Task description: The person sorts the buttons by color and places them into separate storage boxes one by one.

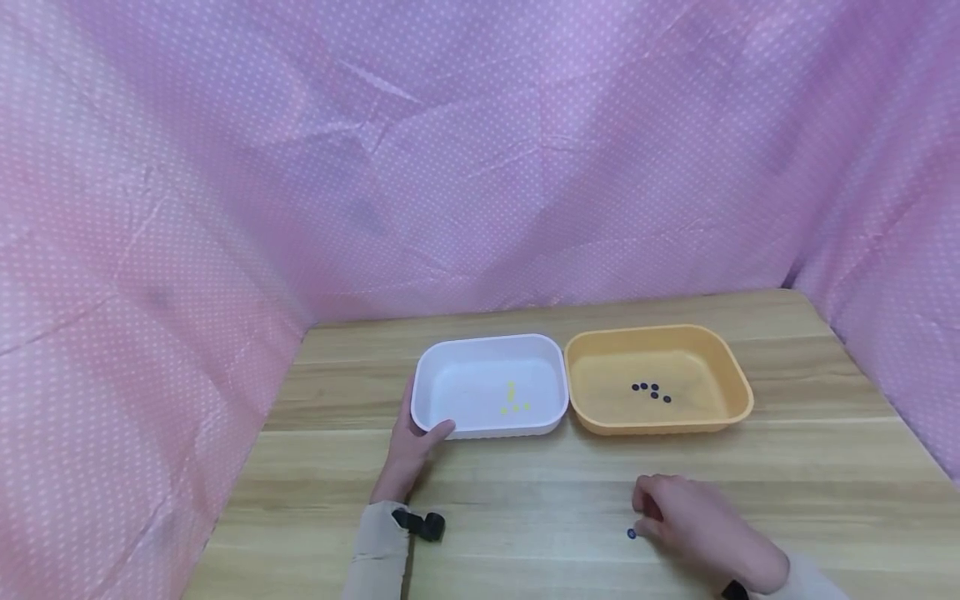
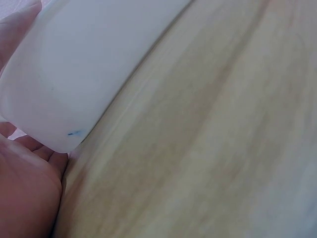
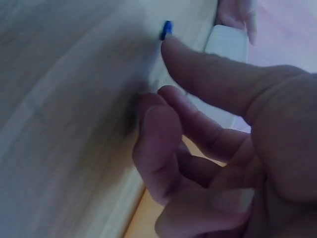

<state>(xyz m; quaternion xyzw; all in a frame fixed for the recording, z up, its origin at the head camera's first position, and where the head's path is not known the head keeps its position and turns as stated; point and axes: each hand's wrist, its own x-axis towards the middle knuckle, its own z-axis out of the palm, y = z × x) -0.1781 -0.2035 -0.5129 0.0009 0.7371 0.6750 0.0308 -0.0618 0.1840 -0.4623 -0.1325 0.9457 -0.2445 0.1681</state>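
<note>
At its near left corner, my left hand [image 1: 408, 446] grips the white tray [image 1: 453, 379], thumb over the rim and fingers along the outer side. Small yellow pieces [image 1: 512, 393] lie inside that tray. Close over the table, my right hand [image 1: 697, 521] has its fingers bent and the thumb apart from them. A small round blue button [image 1: 632, 533] is right at the thumb tip; the right wrist view also shows this button [image 3: 167, 29] just beyond the thumb, with nothing pinched between thumb and fingers. Several dark buttons [image 1: 655, 396] sit in the yellow-orange tray [image 1: 701, 375].
Both trays stand side by side on the wooden table [image 1: 517, 517], their rims meeting. Pink dotted cloth [image 1: 480, 167] hangs behind the table and along both sides. A black strap with a small device [image 1: 420, 524] is on the left wrist.
</note>
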